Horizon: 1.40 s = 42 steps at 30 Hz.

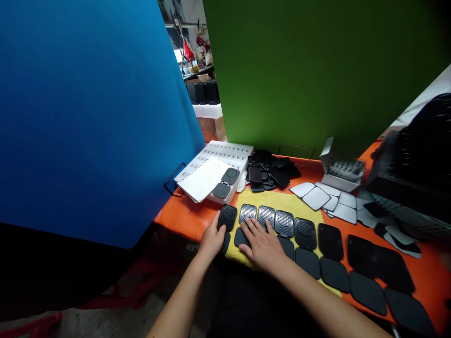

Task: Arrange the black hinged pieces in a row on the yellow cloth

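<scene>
A row of black hinged parts with round grilles point(283, 223) lies on a yellow cloth point(282, 202) on the orange table point(183, 217). My left hand point(212, 238) rests at the leftmost part point(227, 217), fingers curled against its edge. My right hand point(262, 245) lies flat with fingers spread over the second and third parts, fingertips touching their grilles. More black flat parts point(366, 277) continue the row to the right.
A white tray with a spiral notebook point(203, 178) and one black part on it sits at the back left. A pile of black parts point(269, 170), white sheets point(317, 197) and a small open box point(340, 169) stand behind. Blue and green screens wall the table.
</scene>
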{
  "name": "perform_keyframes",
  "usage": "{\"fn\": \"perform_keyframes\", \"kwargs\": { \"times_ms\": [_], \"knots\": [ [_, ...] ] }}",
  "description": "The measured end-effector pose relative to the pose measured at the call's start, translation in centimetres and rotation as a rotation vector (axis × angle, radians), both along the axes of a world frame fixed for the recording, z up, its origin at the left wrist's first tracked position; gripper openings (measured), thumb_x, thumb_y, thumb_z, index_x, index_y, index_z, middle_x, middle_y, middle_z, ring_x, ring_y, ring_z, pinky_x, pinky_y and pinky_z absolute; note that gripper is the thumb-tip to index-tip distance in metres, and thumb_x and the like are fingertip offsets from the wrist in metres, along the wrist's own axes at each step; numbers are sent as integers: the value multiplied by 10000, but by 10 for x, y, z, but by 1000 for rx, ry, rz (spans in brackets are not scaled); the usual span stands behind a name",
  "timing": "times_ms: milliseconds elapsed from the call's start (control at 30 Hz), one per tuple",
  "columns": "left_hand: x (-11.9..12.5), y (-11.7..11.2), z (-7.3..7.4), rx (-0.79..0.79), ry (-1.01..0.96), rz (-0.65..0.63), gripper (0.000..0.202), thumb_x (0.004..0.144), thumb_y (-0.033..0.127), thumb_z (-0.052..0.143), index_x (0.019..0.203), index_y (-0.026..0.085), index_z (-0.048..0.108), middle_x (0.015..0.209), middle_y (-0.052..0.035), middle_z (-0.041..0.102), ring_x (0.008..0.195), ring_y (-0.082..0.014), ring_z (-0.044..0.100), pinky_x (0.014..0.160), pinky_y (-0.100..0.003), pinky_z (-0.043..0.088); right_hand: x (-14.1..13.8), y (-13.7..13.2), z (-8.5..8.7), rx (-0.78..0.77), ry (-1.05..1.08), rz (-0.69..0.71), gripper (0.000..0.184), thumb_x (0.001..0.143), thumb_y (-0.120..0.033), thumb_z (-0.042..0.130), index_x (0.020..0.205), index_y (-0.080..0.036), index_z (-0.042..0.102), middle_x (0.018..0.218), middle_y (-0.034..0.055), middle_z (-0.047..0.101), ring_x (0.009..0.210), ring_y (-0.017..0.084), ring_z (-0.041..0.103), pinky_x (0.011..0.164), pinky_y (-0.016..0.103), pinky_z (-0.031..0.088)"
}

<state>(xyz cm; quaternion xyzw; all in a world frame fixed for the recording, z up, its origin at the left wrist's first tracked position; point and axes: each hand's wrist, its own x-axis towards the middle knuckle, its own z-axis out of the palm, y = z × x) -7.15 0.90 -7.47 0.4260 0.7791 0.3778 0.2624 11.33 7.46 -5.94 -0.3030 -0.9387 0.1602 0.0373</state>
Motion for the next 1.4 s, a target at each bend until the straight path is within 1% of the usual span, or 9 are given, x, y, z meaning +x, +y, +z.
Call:
{"fn": "perform_keyframes", "kwargs": {
  "times_ms": [333,500,600,767,867,967,1100,1267,1400],
  "knots": [
    [5,8,7,-7,88,-91,554,810,237,408,1339,139,278,1294,-105,434,1160,-200,427,966,-315,340,4,0,-4,-1,-9,-10,644,822,-595,176,1363,-246,197,1432,21,146,1309,230,139,1032,506,3],
    [20,14,13,-10,383,-77,483,785,239,451,1252,119,426,1167,-141,500,1092,-242,456,933,-356,360,6,-1,-5,27,-13,-10,631,828,-576,194,1363,-242,194,1431,20,144,1309,230,143,1030,514,26],
    [20,14,30,70,554,-76,386,804,243,439,1179,174,498,1121,-104,517,1043,-214,478,906,-334,383,7,-1,-10,34,-2,-14,628,828,-578,196,1362,-249,189,1429,11,144,1306,232,155,1029,516,39],
    [-42,49,94,50,773,-101,359,890,265,261,1169,251,486,1178,-31,518,1104,-141,445,958,-265,336,6,-1,-15,34,22,-10,628,824,-591,187,1359,-263,184,1426,-4,145,1307,238,151,1033,514,38],
    [-92,88,116,-41,804,-11,449,892,358,229,1326,254,277,1422,-28,209,1300,-211,158,1053,-399,146,6,-2,-12,19,19,-16,621,822,-596,185,1357,-281,176,1425,-9,149,1306,246,151,1033,517,50],
    [-120,114,109,-243,762,17,566,841,470,307,1339,205,262,1426,-97,185,1301,-303,125,1019,-515,113,6,-2,-10,-2,14,-18,618,819,-601,185,1357,-297,156,1424,-15,147,1305,250,156,1034,518,66],
    [-134,121,93,-382,720,-2,633,792,548,337,1326,210,285,1367,-117,323,1241,-302,293,980,-471,234,6,-2,-9,-22,23,-12,613,817,-608,176,1354,-316,143,1424,-30,127,1307,250,143,1036,520,58],
    [-153,124,108,-483,664,30,837,579,644,549,1255,177,390,1247,-156,465,1080,-317,478,836,-367,402,7,-1,-6,-56,25,-19,614,813,-614,173,1353,-323,136,1425,-43,108,1310,245,129,1041,515,55],
    [-158,128,118,-516,613,89,840,446,650,630,1094,125,530,1158,-187,522,1009,-325,523,779,-342,435,7,-1,-4,-66,24,-21,624,809,-620,177,1355,-324,130,1426,-40,108,1311,245,126,1042,515,56]
  ]
}}
